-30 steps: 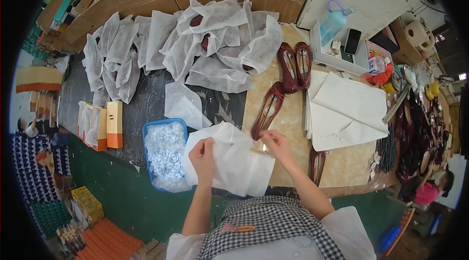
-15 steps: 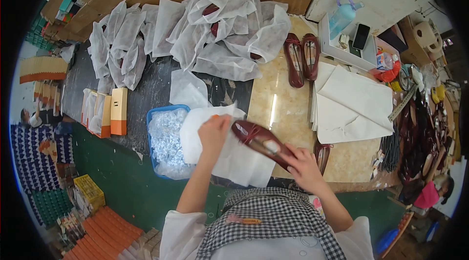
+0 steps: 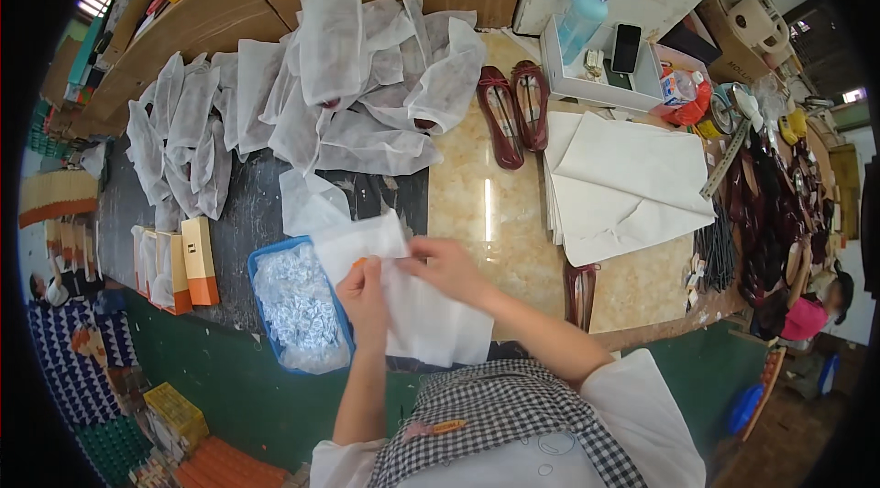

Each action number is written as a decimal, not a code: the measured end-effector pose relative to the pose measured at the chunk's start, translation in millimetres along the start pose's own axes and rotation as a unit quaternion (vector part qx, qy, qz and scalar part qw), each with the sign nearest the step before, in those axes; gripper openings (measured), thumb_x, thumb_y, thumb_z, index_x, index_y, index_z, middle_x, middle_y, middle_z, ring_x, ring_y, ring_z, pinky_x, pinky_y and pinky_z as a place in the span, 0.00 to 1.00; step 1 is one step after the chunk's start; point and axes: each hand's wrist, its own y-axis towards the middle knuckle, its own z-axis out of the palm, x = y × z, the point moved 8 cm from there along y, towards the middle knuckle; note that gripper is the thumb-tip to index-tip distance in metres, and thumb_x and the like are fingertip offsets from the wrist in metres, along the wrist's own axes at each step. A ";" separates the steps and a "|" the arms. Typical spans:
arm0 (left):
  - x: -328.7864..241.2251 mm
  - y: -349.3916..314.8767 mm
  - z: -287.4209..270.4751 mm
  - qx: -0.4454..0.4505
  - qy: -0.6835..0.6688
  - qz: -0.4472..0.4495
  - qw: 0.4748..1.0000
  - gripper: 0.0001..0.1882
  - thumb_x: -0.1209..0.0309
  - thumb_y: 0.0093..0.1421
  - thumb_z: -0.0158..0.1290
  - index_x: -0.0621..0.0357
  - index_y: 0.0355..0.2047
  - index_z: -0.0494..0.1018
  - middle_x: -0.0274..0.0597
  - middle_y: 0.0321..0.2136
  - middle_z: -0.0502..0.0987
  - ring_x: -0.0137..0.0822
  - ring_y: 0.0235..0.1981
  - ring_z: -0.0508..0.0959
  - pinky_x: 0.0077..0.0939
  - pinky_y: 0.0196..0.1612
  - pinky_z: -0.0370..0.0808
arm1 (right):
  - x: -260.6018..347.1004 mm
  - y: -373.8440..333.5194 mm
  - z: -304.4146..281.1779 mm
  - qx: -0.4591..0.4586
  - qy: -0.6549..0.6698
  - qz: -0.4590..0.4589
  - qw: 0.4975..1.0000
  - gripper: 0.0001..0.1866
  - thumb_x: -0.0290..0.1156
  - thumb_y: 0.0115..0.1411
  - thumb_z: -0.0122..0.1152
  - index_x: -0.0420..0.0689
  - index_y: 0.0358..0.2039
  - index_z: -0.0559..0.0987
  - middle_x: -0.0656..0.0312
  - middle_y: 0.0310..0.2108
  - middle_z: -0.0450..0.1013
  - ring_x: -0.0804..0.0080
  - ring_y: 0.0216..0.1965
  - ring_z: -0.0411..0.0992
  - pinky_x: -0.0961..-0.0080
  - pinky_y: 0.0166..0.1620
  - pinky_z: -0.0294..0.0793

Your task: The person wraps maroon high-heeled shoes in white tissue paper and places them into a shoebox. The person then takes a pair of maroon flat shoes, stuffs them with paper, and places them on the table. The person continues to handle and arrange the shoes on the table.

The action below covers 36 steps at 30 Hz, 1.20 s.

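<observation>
Both hands on a white nonwoven cloth (image 3: 438, 321) at the near edge of the tabletop (image 3: 458, 199), just right of a blue plastic tray (image 3: 345, 328). Left hand (image 3: 364, 298): grip pressed together, thumb and fingers pinching the cloth near its left side; small orange bit (image 3: 359, 263) at the fingertips, can't tell what it is. Right hand (image 3: 445, 268): grip pinching the cloth's upper part, fingertips near the left hand, not touching it. Cloth is folded over, lower part hanging toward the checked apron (image 3: 472, 401); can't tell what's inside.

Blue tray holds a heap of small clear packets (image 3: 295, 300). Another loose white cloth (image 3: 312, 199) lies above the tray. Far side: pile of white nonwoven bags (image 3: 332, 39), a few showing dark red inside. Left end: cream-and-orange boxes (image 3: 198, 259).

Right of the bags, a pair of dark red ballet flats (image 3: 500, 120) sits side by side, toes away; one more dark red flat (image 3: 580, 294) near the front edge, partly under a stack of white sheets (image 3: 632, 181). Behind the stack: white open box (image 3: 610, 96) with a light blue bottle (image 3: 582, 22) and a black phone (image 3: 626, 48). Far right: more dark red shoes (image 3: 752, 199) bunched together, a person in pink (image 3: 796, 316) beside them.
</observation>
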 end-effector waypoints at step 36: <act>17.8 20.4 1.4 0.046 -0.093 -0.102 0.989 0.04 0.76 0.56 0.55 0.65 0.31 0.76 0.29 0.22 0.74 0.16 0.21 0.68 0.11 0.23 0.62 | -0.6 7.6 9.2 0.045 -0.037 -0.058 0.997 0.12 0.34 0.52 0.65 0.41 0.33 0.75 0.61 0.33 0.71 0.66 0.38 0.69 0.73 0.42 0.69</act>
